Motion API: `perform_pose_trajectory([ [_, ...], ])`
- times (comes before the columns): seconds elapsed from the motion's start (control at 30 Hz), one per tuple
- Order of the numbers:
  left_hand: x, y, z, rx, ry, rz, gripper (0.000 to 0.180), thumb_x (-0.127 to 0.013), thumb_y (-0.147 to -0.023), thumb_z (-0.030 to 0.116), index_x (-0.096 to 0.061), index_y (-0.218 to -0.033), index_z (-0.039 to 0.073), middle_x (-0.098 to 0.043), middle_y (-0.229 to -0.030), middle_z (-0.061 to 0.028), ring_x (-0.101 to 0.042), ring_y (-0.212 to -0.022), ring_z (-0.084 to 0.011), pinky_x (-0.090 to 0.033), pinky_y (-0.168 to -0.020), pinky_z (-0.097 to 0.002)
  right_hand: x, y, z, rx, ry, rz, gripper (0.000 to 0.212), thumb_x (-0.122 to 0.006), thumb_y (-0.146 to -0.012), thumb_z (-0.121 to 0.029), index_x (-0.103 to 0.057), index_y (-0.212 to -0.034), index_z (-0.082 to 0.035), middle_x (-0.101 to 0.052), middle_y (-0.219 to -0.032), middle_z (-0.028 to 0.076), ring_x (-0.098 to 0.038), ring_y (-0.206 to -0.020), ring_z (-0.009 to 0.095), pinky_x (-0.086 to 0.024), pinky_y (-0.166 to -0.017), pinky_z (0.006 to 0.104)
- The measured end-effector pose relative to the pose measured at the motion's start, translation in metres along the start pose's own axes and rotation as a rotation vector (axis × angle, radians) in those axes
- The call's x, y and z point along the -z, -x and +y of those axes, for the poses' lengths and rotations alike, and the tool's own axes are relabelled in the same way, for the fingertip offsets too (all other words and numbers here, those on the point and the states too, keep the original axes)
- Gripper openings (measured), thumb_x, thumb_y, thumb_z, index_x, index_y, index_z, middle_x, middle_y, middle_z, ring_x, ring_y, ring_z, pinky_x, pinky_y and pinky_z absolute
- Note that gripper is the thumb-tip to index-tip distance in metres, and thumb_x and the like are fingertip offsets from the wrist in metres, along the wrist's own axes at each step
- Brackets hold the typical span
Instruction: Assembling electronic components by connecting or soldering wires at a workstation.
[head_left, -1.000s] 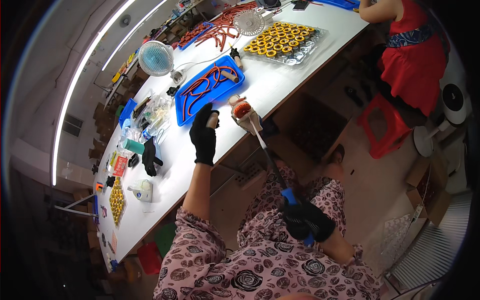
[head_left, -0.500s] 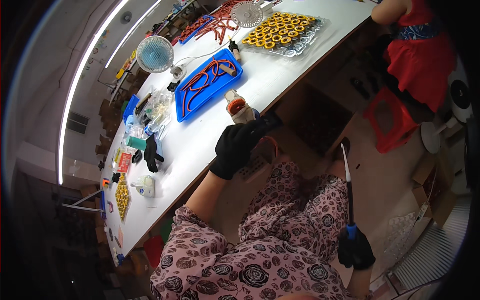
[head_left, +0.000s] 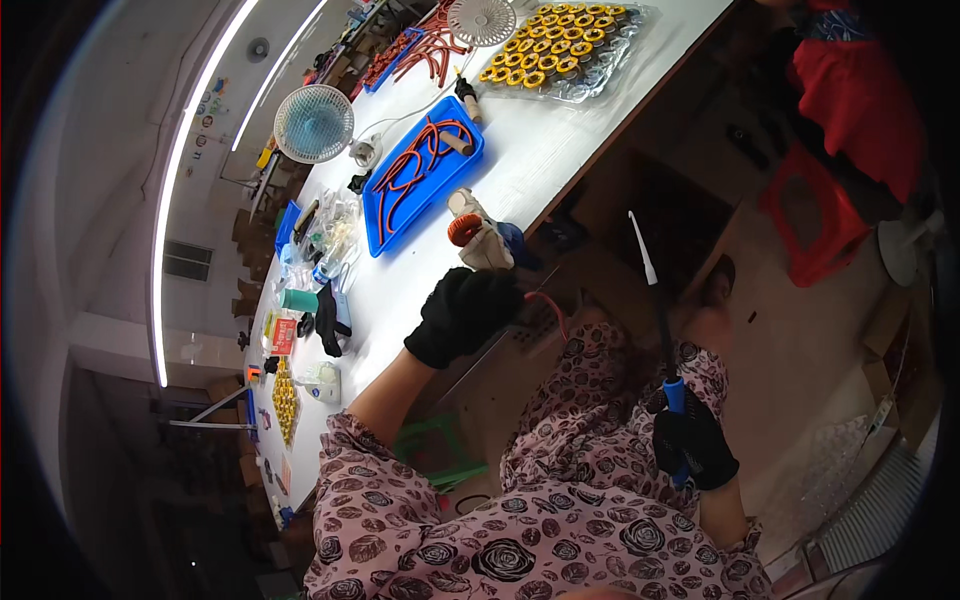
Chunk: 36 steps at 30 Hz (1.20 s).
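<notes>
My right hand (head_left: pixel 697 440), in a black glove, is wrapped round the blue handle of a hook tool (head_left: pixel 662 310). Its dark shaft points up and away, ending in a thin pale tip. My left hand (head_left: pixel 465 315), also gloved in black, is closed at the table's edge; a red wire (head_left: pixel 548 303) comes out of it and curves down over my lap. Just beyond that hand, a ring coil wound with orange wire (head_left: pixel 463 230) rests against a cloth-wrapped holder (head_left: pixel 486 245) at the table edge. The fingertips of the left hand are hidden.
On the white table (head_left: pixel 540 150) lie a blue tray (head_left: pixel 383 235) of red wires, a pack of yellow ring cores (head_left: pixel 560 45), a small fan (head_left: pixel 314 123) and a green spool (head_left: pixel 298 300). A red stool (head_left: pixel 815 220) and a person in red (head_left: pixel 860 110) are at right.
My left hand has drawn back from the holder, uncovering more of the coil. My right hand has come up and leftward with the hook tool. The whole view has shifted slightly.
</notes>
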<state>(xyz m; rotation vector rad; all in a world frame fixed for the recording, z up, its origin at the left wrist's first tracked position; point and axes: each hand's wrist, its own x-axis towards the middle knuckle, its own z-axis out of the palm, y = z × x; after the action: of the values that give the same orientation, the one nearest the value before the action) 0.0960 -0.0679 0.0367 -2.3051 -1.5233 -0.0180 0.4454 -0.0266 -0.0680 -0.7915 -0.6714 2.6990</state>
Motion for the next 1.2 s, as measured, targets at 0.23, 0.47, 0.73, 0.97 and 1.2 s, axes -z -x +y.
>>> perform_pose_trajectory([
  [0.23, 0.023, -0.030, 0.006, -0.086, 0.031, -0.032, 0.018, -0.069, -0.069, 0.016, -0.063, -0.085, 0.012, -0.056, -0.075, -0.0022, -0.050, -0.057, -0.0186, -0.039, -0.048, -0.0302, 0.009, -0.015, -0.001, 0.030, -0.107, -0.017, 0.017, -0.057, -0.084, -0.010, -0.051, -0.100, -0.007, -0.052, -0.062, 0.000, -0.048, -0.043, 0.010, -0.039, -0.041, 0.0233],
  [0.47, 0.014, -0.021, 0.008, -0.054, -0.002, -0.056, 0.025, -0.069, -0.067, 0.015, -0.064, -0.091, 0.011, -0.059, -0.080, -0.0055, -0.050, -0.054, -0.0169, -0.039, -0.045, -0.0295, 0.020, -0.034, -0.015, -0.029, -0.120, -0.045, 0.019, -0.056, -0.086, -0.011, -0.053, -0.103, -0.006, -0.052, -0.067, -0.001, -0.048, -0.048, 0.007, -0.040, -0.044, 0.0221],
  [0.73, 0.021, -0.030, 0.010, -0.052, 0.030, -0.081, 0.027, -0.070, -0.067, 0.013, -0.064, -0.092, 0.006, -0.056, -0.071, -0.0041, -0.054, -0.054, -0.0163, -0.044, -0.047, -0.0293, 0.030, -0.057, -0.011, -0.040, -0.024, -0.019, 0.024, -0.056, -0.086, -0.012, -0.047, -0.108, -0.008, -0.049, -0.061, 0.003, -0.048, -0.043, 0.013, -0.040, -0.039, 0.0253],
  [0.97, 0.036, -0.044, 0.007, -0.174, -0.044, -0.079, 0.026, -0.068, -0.067, 0.011, -0.066, -0.093, 0.007, -0.060, -0.078, -0.0070, -0.053, -0.053, -0.0152, -0.041, -0.039, -0.0249, 0.039, -0.064, -0.004, 0.003, -0.117, -0.040, 0.025, -0.056, -0.086, -0.011, -0.047, -0.110, -0.007, -0.049, -0.062, 0.002, -0.048, -0.044, 0.012, -0.040, -0.039, 0.0252],
  [1.2, 0.035, -0.036, 0.013, -0.155, -0.051, -0.152, 0.023, -0.067, -0.066, 0.011, -0.065, -0.089, 0.009, -0.061, -0.083, -0.0076, -0.054, -0.056, -0.0155, -0.043, -0.040, -0.0245, 0.035, -0.065, -0.016, -0.046, -0.203, -0.023, 0.027, -0.056, -0.085, -0.009, -0.047, -0.110, -0.007, -0.048, -0.062, 0.002, -0.046, -0.043, 0.012, -0.039, -0.038, 0.0251],
])
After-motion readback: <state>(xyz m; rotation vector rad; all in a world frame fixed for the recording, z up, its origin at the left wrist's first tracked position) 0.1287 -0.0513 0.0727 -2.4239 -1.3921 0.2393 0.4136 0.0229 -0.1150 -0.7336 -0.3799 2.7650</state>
